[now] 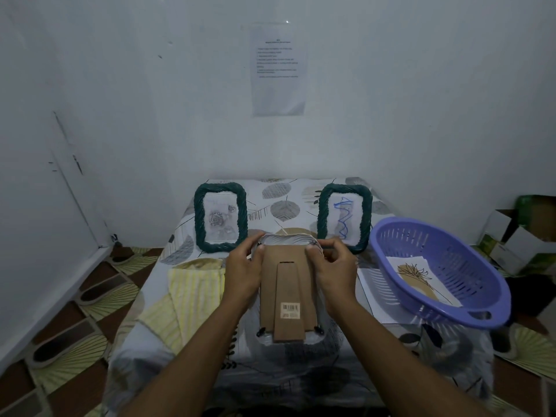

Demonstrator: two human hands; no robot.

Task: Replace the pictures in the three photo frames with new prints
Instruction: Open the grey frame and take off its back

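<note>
Left hand (242, 273) and right hand (332, 270) each with a grip on the top corners of a face-down white-rimmed frame with brown cardboard back (287, 296), leaf-print surface (279, 206), two upright dark green woven frames (220, 217) (345, 217) behind, purple plastic colander (439, 270) holding prints (421, 275) at right, yellow striped cloth (186, 299) at left.

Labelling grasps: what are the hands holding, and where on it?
Both hands, left hand and right hand, hold the face-down photo frame by its upper corners, fingers at the top clips.

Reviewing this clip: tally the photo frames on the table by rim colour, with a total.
Dark green rim, standing upright: 2, the left green frame and the right green frame
White rim, lying face down under both hands: 1, the white frame
Total: 3
</note>
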